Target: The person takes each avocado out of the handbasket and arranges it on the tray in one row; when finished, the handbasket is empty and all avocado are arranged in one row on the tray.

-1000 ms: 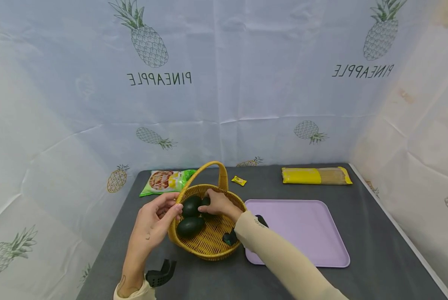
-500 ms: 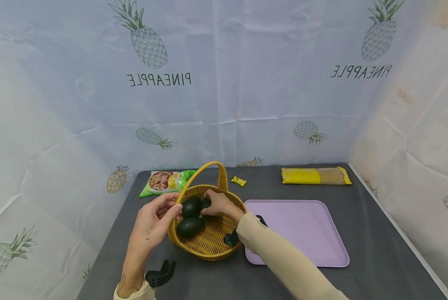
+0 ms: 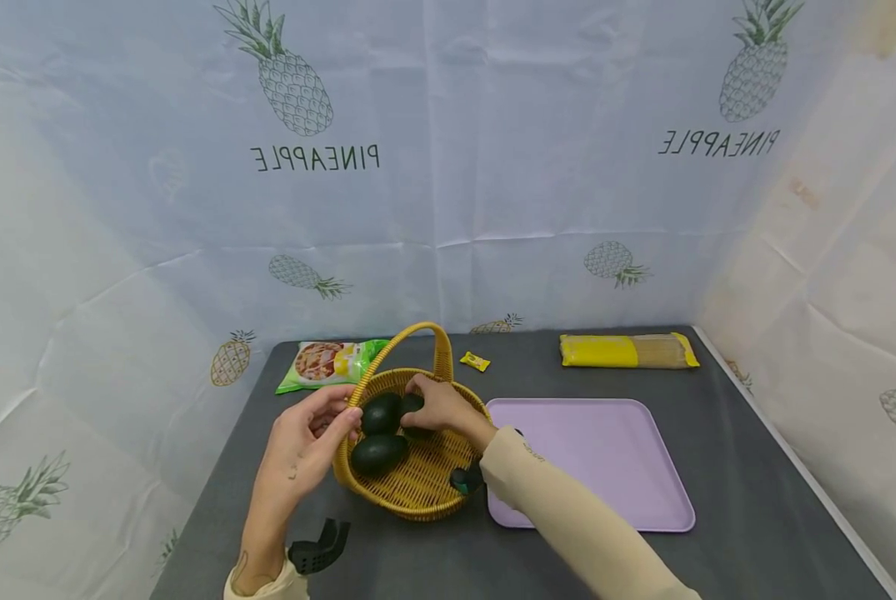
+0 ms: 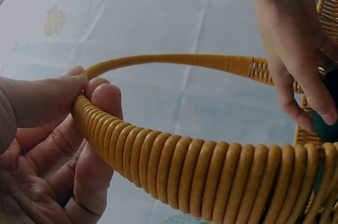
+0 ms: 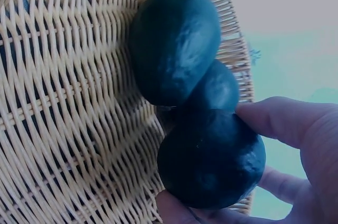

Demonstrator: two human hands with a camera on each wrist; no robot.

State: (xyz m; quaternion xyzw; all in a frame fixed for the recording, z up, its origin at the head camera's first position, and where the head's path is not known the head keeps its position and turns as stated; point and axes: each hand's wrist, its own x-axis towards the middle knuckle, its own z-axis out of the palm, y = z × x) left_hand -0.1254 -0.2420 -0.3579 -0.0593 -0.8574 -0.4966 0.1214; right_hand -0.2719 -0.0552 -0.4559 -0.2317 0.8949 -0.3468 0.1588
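Note:
A yellow-brown wicker basket (image 3: 416, 510) with an arched handle (image 4: 174, 163) stands on the dark table. My left hand (image 3: 301, 450) pinches that handle between thumb and fingers on its left side. Reaching down inside the basket, my right hand (image 3: 446, 408) grips a dark green avocado (image 5: 211, 160) between thumb and fingertips, close to the basket's far wall. Two more avocados lie beside it toward the left: one at the back (image 3: 380, 413), the other nearer the front (image 3: 379, 455). The right hand partly covers the gripped avocado in the head view.
A light purple tray (image 3: 593, 467) lies right of the basket, partly under my right sleeve. Behind the basket are a green printed food bag (image 3: 327, 363) and a small yellow packet (image 3: 475, 361). A long yellow pack of noodles (image 3: 628, 351) lies at the back right.
My right thumb has drawn in slightly against the avocado, and the right forearm has shifted a little to the right. Basket and left hand keep their places.

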